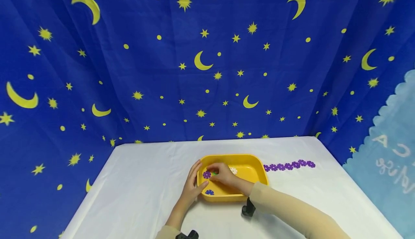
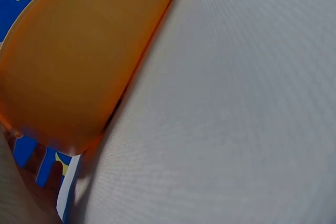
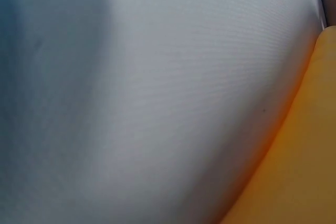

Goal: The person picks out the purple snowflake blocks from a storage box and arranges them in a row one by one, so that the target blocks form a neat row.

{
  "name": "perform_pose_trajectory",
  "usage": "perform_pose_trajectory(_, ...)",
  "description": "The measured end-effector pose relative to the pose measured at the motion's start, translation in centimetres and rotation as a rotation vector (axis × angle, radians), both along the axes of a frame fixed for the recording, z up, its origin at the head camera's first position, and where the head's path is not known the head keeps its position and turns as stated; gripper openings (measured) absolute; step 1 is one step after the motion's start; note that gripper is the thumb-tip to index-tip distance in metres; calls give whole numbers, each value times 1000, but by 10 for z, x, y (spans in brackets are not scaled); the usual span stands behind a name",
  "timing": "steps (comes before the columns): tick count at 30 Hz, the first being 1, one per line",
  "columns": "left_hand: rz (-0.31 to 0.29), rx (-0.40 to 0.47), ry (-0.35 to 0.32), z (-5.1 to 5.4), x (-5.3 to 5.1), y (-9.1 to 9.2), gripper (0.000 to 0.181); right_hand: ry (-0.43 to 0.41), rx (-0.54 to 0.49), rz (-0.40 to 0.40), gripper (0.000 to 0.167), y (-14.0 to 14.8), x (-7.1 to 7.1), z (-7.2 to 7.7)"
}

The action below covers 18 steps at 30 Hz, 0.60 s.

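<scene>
A yellow plastic tray (image 1: 253, 181) sits on the white table. My left hand (image 1: 191, 186) rests against its left end, fingers fairly straight along the outer side and thumb over the rim. Inside the tray is my right hand (image 1: 225, 176), bent fingers and thumb reaching down at the left part. A bit of a green piece (image 1: 214, 173) shows between thumb and fingers; whether it is pinched is hidden. Just beyond the fingertips lies a purple snowflake-shaped piece (image 1: 206, 174). A blue piece (image 1: 209, 192) is near the front left corner, and a white piece (image 1: 233, 170) lies behind the right hand.
A row of several purple snowflake pieces (image 1: 288, 166) stretches rightward from the tray over the table (image 1: 146, 181). Behind the table hangs a blue curtain (image 1: 155, 70) with yellow moons and stars. A light blue cloth (image 1: 392, 138) hangs at the right.
</scene>
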<state>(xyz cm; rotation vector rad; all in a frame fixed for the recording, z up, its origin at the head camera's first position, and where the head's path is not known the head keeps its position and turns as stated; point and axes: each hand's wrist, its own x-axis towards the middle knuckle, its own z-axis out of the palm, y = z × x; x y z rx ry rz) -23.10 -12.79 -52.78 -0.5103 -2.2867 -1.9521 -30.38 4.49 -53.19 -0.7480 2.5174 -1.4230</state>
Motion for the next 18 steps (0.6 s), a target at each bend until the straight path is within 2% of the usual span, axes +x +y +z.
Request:
perform_pose_trajectory(4,-5,-15,-22,7,4,0,67,21,33,26,38,-1,0,0)
perform_pose_trajectory(7,-2,-9,-15,4,3,-1,66,54,54,67,38,-2,0,0)
perform_pose_trajectory(11,9,10,-8,-12,-6,-1,67,81,52,87,35,-3,1,1)
perform_pose_trajectory(14,17,14,-6,-24,-12,-2,67,88,45,66,33,-3,1,3)
perform_pose_trajectory(18,10,20,26,-28,-14,-2,67,92,31,29,33,-2,2,4)
